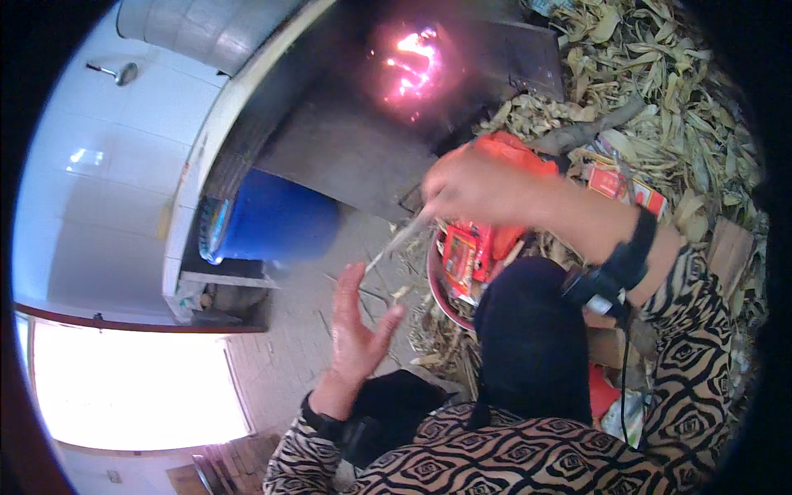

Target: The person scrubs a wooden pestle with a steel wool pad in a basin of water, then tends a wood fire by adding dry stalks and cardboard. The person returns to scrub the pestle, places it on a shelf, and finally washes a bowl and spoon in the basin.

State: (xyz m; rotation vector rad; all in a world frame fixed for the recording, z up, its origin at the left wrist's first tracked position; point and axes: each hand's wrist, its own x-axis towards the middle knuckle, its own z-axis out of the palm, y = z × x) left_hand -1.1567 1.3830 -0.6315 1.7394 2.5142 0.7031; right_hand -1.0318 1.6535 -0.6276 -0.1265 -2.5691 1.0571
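Observation:
My right hand [467, 185] is closed on one end of a thin, pale strip [402, 240], blurred, possibly a husk or plastic. It is above a red-rimmed basin [438, 296] that holds red printed packets [459, 260] and a red plastic bag [513, 148]. The strip's other end reaches the fingertips of my left hand [359, 334], whose fingers and thumb are spread; whether it touches them is unclear. Beyond my hands, a fire [414, 62] burns on the dark hearth.
Dry corn husks [649, 80] are heaped at the right, with a thick stick [594, 124] and a red printed box [625, 185]. A blue bin [278, 216] stands left of my hands, beside the tiled counter. A metal ladle [120, 74] lies on the white tiles.

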